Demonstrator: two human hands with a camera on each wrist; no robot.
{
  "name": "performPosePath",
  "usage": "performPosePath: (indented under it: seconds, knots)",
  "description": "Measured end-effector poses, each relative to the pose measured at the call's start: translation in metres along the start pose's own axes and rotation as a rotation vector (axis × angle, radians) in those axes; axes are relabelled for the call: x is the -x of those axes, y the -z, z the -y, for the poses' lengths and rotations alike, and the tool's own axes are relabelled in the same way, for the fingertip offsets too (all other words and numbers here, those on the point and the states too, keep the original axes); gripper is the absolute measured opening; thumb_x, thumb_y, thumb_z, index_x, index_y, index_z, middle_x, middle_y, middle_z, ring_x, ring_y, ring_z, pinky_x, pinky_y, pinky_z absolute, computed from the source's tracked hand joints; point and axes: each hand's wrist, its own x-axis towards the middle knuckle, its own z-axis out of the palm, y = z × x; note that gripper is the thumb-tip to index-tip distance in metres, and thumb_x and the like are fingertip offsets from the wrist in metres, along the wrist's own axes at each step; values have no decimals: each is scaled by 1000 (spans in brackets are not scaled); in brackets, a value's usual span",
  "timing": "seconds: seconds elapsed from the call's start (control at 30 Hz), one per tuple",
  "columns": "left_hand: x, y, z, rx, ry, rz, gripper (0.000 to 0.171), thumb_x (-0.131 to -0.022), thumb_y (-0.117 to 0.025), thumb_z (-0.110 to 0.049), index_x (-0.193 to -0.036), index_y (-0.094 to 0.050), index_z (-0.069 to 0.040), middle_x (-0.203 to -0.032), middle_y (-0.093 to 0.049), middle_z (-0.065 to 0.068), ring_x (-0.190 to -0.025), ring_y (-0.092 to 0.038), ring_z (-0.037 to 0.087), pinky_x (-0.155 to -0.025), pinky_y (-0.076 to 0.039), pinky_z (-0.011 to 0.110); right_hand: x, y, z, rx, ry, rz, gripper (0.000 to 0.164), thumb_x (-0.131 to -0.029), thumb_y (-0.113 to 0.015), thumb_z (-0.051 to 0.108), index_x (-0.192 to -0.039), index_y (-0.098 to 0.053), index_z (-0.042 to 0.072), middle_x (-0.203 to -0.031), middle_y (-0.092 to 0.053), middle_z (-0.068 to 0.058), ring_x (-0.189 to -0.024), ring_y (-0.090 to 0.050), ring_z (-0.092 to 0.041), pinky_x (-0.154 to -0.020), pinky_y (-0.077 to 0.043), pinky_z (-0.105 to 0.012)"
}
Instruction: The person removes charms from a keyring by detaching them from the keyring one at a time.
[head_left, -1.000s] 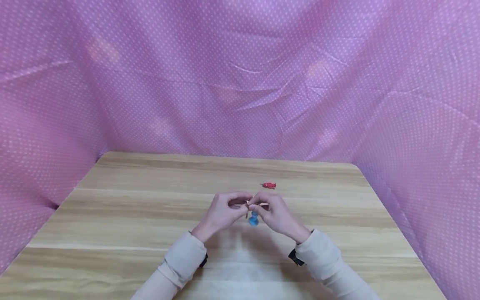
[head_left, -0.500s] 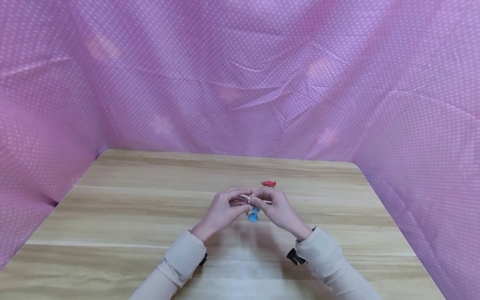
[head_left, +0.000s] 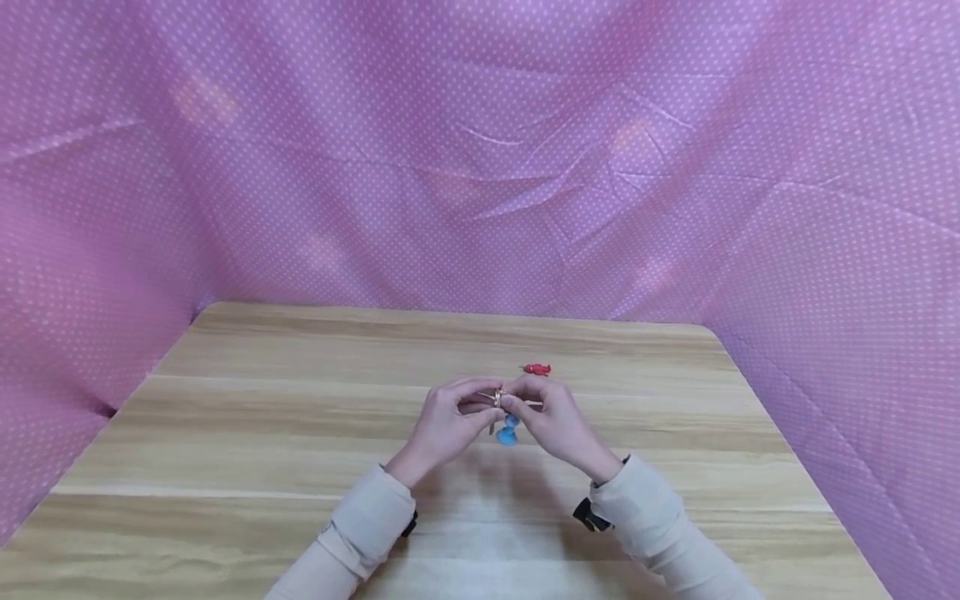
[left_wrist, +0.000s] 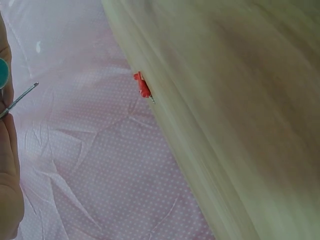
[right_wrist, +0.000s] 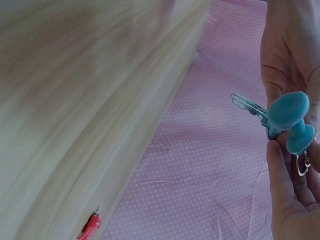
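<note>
Above the middle of the table, in the head view, the fingertips of both hands meet at a small gold-coloured key ring (head_left: 498,398). My left hand (head_left: 448,421) pinches it from the left, thumb below and fingers above. From the other side my right hand (head_left: 553,425) pinches it too, the thumb over the ring. A glossy blue pendant (head_left: 507,435) with two rounded lobes hangs below the fingers. The right wrist view shows a metal key (right_wrist: 249,106) sticking out beside the pendant. Part of the ring is hidden by fingers.
A small red figure-like charm (head_left: 537,368) with a metal end lies on the wooden table (head_left: 300,400), beyond the hands. Pink dotted cloth (head_left: 465,167) hangs round the table's back and sides.
Fingers of both hands have shifted slightly on the key ring, and the right thumb has moved up on it. The pendant has swung a little. The red charm stays put.
</note>
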Motion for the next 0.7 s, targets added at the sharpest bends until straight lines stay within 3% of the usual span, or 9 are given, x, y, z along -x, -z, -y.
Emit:
performPosePath:
  seconds: [0.17,0.37,0.5,0.7]
  knots:
    - [-1,-1,1,-8,27,-27,32,-79,-67,1,-110,-60,7,-102,-64,19,-91,-66,27,-77,-54,18,1,0,2,3,-1,-2,12,-90,-57,12,-95,-64,4,-92,-67,-9,-83,-62,-13,-84,-55,-28]
    - [-5,-5,27,31,59,-26,33,-79,-69,-3,-112,-62,1,-102,-67,16,-92,-66,25,-78,-55,19,2,1,3,43,37,5,9,-88,-57,3,-93,-64,-1,-93,-66,-13,-84,-63,-22,-80,-56,-27]
    - [-5,-6,37,37,67,-23,35,-78,-71,-6,-112,-62,-2,-100,-68,14,-90,-67,22,-77,-55,19,2,3,-2,79,94,37,8,-87,-59,4,-92,-66,2,-91,-67,-11,-81,-64,-24,-74,-56,-20]
    - [-5,-7,39,32,71,-7,36,-78,-71,-10,-112,-62,-5,-102,-66,12,-90,-67,19,-78,-55,19,3,8,-6,109,133,51,9,-88,-60,11,-91,-68,8,-89,-68,-4,-78,-64,-17,-72,-55,-20]
